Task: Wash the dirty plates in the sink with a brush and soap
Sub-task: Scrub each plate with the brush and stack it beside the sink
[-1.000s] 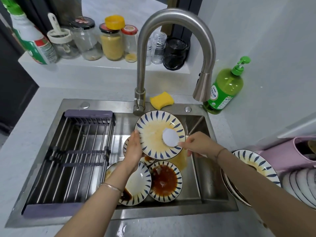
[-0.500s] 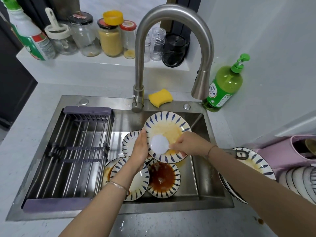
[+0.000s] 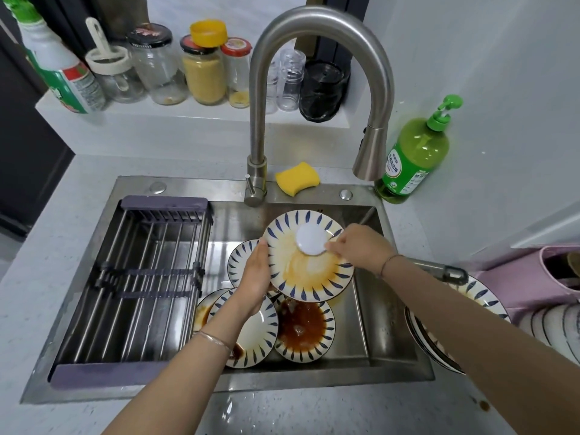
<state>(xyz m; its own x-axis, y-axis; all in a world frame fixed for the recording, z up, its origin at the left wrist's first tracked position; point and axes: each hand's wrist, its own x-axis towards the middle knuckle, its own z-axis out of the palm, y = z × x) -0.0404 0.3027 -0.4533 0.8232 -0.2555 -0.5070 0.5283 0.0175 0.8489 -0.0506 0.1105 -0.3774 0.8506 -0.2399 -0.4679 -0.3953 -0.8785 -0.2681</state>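
Observation:
My left hand grips the left rim of a blue-patterned plate smeared with yellow sauce, held tilted over the sink. My right hand holds a round white brush against the plate's upper part. Below lie several dirty plates: one with dark brown sauce, one mostly white, and another behind. A green soap bottle stands at the sink's back right corner.
The faucet arches over the sink. A yellow sponge lies behind it. A drying rack fills the sink's left half. More dirty plates are stacked on the right counter, beside a pink rack. Jars line the back shelf.
The brush has moved from the plate's lower middle up to its upper part. The plate has stayed tilted in my left hand, and a paler patch shows in the sauce.

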